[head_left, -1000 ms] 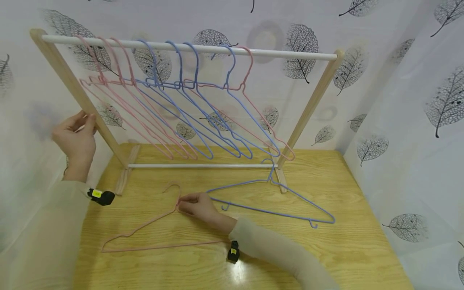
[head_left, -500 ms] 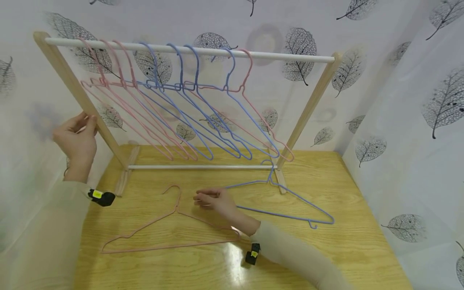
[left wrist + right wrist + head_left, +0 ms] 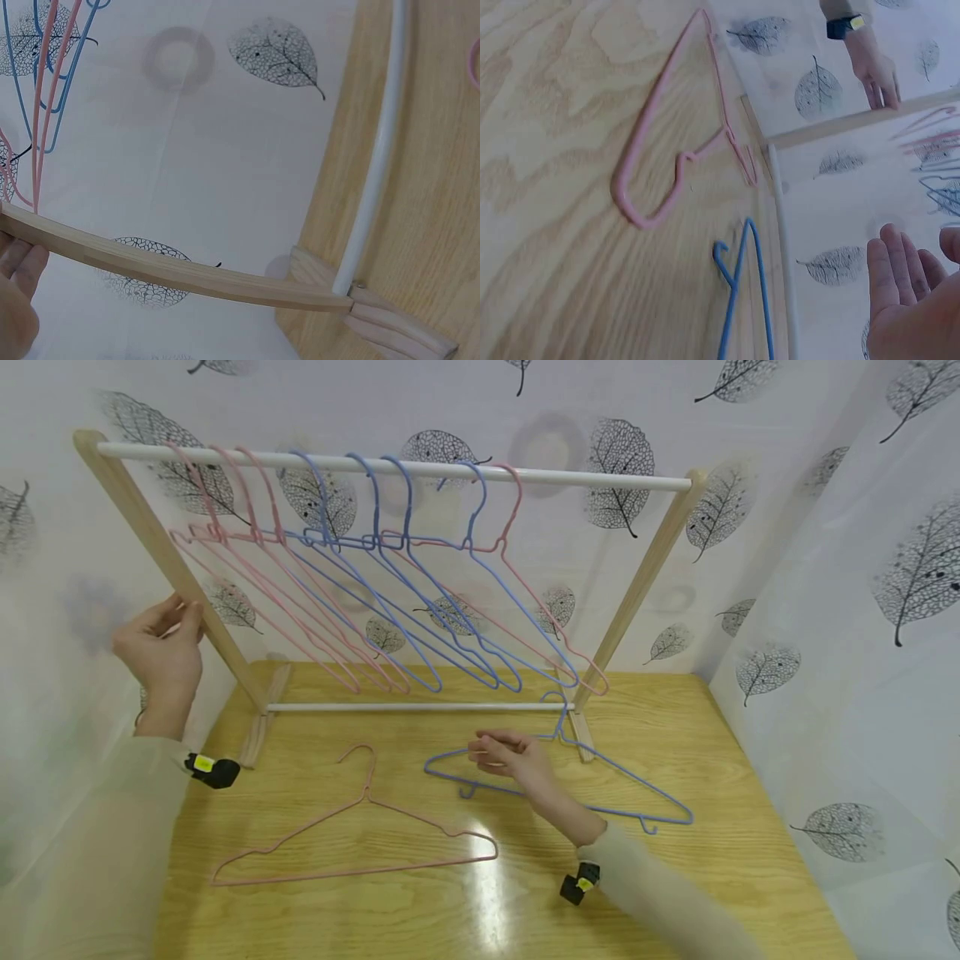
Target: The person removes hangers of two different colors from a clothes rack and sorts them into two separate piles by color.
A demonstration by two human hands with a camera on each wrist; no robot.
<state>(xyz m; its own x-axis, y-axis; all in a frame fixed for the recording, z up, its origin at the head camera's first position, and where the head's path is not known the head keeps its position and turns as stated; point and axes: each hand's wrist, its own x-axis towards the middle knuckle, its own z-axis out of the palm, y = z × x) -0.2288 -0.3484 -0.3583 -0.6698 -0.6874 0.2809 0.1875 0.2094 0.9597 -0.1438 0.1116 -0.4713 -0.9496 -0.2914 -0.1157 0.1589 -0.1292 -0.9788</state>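
Note:
My left hand [image 3: 161,647] grips the left wooden post [image 3: 135,518] of a small clothes rack. In the left wrist view, fingers [image 3: 28,271] lie behind that post. My right hand [image 3: 525,770] is held over the left part of a blue clothes hanger [image 3: 559,728], fingers relaxed and holding nothing. The right wrist view shows this hand's palm and loosely spread fingers [image 3: 883,274]. A pink clothes hanger [image 3: 367,792] lies flat on the table to the left, its hook toward the rack. The blue one lies at the right, its hook by the rack's right foot.
Several pink and blue hangers hang from the white top rail [image 3: 600,479]. A white lower bar [image 3: 420,707] joins the rack's wooden feet. The rack stands at the back of the wooden table [image 3: 300,927], before a leaf-patterned curtain [image 3: 840,693].
My right hand has let go of the pink hanger on the table and moved right, over the blue hanger. The pink hanger stays put. My left hand remains on the post.

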